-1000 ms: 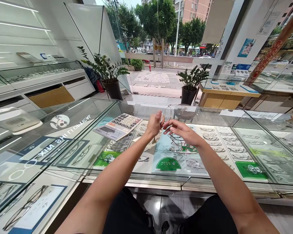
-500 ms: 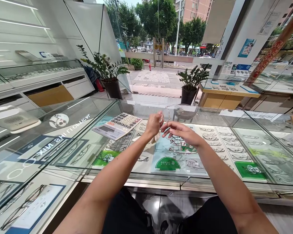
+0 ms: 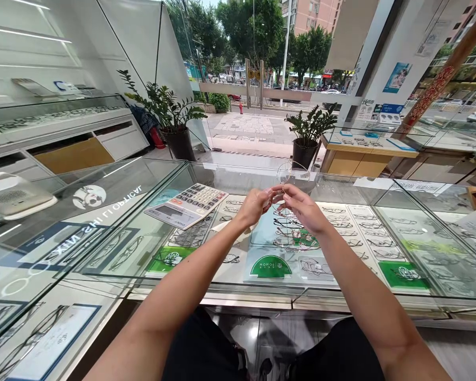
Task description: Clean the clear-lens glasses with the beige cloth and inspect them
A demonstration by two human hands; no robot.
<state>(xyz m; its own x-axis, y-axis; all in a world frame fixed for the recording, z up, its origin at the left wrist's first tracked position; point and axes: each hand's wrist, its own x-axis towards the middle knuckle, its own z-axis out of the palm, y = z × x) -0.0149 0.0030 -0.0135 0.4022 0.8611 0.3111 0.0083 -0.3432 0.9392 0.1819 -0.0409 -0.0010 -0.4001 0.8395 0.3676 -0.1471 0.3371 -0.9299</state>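
Holding eyeglasses (image 3: 284, 177) above glass display case (image 3: 341, 296) of frames (image 3: 355, 243).

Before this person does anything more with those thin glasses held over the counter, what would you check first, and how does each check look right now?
1. Both hands on the glasses: ok. The left hand and right hand meet at the frame.
2. Firmness of the grip: cannot tell, the fingertips are too small to see clearly.
3. Glasses raised off the glass counter: ok, they are held above it.
4. Lens condition: cannot tell, only a faint round outline shows.
5. Calculator out of the way: ok, it lies to the left, apart from the hands.
6. Space beneath the hands: ok, only bare counter glass shows there, with display frames inside the case below.
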